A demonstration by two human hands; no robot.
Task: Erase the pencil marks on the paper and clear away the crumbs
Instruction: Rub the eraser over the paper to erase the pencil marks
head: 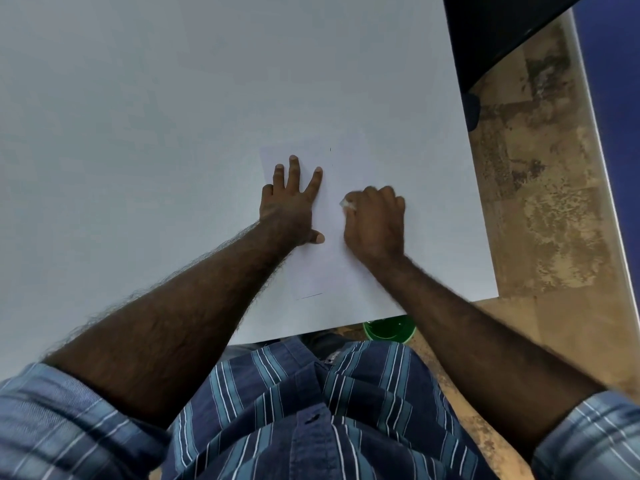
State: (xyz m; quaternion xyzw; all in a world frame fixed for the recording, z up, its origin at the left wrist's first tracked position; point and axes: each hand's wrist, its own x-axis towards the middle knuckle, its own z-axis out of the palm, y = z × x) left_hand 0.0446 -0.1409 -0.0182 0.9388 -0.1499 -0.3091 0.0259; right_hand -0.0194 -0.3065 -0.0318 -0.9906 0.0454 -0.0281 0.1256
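Paper (322, 216), thin and likely to slide or crease, lies on the bench (138, 116); left hand (291, 202) presses it flat at nine o'clock, right hand (375, 220) pinches a white eraser (345, 203).

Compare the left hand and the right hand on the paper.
The left hand lies flat with fingers spread; the right hand is curled into a fist. The left hand holds nothing; the right hand pinches a white eraser. Both are on the paper.
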